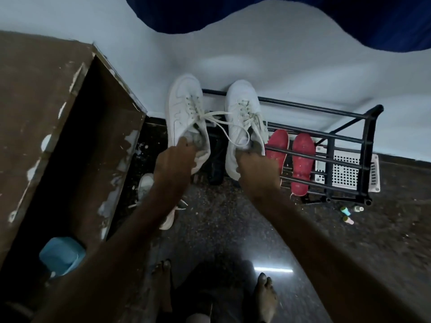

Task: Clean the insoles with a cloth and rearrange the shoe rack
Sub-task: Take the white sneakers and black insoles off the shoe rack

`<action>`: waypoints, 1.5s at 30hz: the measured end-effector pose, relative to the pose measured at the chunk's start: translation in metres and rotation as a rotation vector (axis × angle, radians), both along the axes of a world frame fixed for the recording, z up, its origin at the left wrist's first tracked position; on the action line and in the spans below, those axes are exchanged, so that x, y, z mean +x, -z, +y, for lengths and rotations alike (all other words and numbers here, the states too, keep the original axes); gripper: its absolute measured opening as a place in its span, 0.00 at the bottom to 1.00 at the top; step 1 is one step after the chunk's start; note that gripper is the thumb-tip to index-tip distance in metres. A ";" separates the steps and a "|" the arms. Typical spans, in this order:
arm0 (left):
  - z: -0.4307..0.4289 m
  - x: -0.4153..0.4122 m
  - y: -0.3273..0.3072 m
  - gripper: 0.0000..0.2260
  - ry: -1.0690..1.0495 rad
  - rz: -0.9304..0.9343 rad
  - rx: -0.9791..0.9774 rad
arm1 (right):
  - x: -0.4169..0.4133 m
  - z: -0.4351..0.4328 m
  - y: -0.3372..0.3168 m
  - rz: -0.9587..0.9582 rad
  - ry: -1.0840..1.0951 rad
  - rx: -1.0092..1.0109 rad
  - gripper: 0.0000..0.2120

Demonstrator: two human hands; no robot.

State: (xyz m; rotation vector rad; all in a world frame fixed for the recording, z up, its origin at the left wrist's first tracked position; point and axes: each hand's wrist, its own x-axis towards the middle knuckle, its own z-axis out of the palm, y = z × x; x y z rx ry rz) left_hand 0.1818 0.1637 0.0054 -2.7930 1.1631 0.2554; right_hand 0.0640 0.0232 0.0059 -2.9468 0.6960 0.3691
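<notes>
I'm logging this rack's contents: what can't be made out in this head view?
- Inside both white sneakers: the left hand and right hand grip the heel openings, hiding any insoles.
- Pale shoe: mostly covered by the left forearm.
- Dark object between the sneakers: too dim to identify.
- Small bottles beside the rack: too small to read.
- Blue object, lower left: blurred, partly behind the arm.

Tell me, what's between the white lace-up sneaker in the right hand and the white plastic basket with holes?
Two flat red insoles lie side by side on the black metal shoe rack, between sneaker and basket; the head view shows it.
</notes>
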 end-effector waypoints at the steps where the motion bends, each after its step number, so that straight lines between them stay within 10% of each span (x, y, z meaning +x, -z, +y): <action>1: 0.008 -0.006 -0.002 0.10 -0.035 0.024 -0.053 | -0.001 0.011 -0.003 -0.020 0.000 -0.008 0.14; 15: 0.218 -0.053 -0.007 0.13 -0.077 0.172 -0.346 | -0.011 0.207 -0.013 -0.193 -0.153 -0.008 0.05; 26: 0.317 -0.121 0.063 0.15 -0.066 0.504 -0.289 | -0.083 0.288 0.044 0.022 -0.163 0.197 0.11; 34: 0.263 -0.130 0.156 0.12 0.005 0.607 -0.287 | -0.101 0.258 0.108 0.242 0.001 0.264 0.25; 45: 0.200 -0.087 0.316 0.15 0.020 0.625 -0.146 | -0.073 0.206 0.244 0.370 0.084 0.267 0.12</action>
